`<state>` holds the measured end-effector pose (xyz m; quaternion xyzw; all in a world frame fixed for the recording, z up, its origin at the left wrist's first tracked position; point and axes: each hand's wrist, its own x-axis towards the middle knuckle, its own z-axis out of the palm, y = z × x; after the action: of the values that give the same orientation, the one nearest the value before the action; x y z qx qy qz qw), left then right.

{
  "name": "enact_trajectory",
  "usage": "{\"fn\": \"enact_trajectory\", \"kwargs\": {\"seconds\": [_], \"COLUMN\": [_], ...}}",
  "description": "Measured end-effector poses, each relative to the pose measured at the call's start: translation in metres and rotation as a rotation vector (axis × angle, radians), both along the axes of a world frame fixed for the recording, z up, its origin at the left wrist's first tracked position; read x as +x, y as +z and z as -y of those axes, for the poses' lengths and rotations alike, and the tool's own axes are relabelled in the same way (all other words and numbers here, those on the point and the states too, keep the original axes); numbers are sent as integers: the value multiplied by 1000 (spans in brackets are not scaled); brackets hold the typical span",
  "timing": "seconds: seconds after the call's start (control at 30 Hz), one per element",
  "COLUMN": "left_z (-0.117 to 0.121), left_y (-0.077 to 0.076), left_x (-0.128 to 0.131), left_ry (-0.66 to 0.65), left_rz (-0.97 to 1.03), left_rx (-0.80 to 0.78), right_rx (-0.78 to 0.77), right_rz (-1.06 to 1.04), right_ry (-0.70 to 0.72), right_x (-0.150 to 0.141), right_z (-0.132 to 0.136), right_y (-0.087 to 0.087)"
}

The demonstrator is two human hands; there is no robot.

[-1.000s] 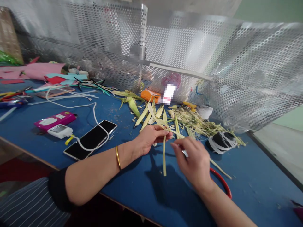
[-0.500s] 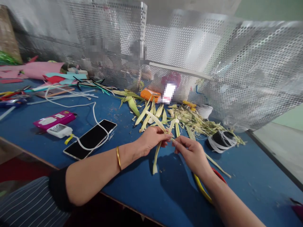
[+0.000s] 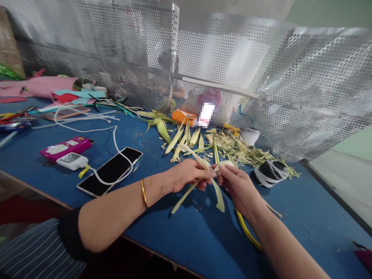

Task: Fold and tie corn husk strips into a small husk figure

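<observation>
Husk strips (image 3: 219, 199), pale and flat, are held between the two hands above a blue table (image 3: 162, 228). The step in hand appears to be the crossing or folding of one length over another; how many separate strips are involved cannot be told. The left hand (image 3: 190, 173) is closed in a pinch, thumb against fingers, on the strips near their crossing; the right hand (image 3: 235, 184), just beside it, pinches a folded end between thumb and forefinger. From this junction one length rises obliquely away from the body, beyond the left fingertips, while two others hang below the fingers and splay apart. The next move would seem to call for a steady left pinch at the crossing while the right draws its end snug, without splitting the fibre. Loose husk pieces (image 3: 175, 141) lie on the table beyond the hands, with a heap of shredded husk (image 3: 247, 150) to their right and a wound black spool (image 3: 270, 174) near the right hand.
</observation>
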<state>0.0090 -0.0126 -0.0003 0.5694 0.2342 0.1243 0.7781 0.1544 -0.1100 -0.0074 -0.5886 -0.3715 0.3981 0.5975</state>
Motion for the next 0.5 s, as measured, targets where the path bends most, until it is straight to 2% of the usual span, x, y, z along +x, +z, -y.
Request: {"fn": "enact_trajectory", "kwargs": {"seconds": [0.1, 0.33, 0.43, 0.5], "left_z": [3, 11, 10, 10], "left_y": [-4, -9, -8, -7], "left_x": [2, 6, 5, 4], "left_ry": [3, -8, -1, 2], "left_rz": [-35, 4, -34, -48], "left_rx": [6, 146, 166, 178], "right_rx": [11, 108, 26, -3], "right_rz": [-76, 96, 409, 773], "right_ry": [-38, -182, -153, -250], "right_x": [-5, -2, 3, 6], "right_z": [-2, -4, 0, 6], "right_y": [-4, -12, -7, 1]}}
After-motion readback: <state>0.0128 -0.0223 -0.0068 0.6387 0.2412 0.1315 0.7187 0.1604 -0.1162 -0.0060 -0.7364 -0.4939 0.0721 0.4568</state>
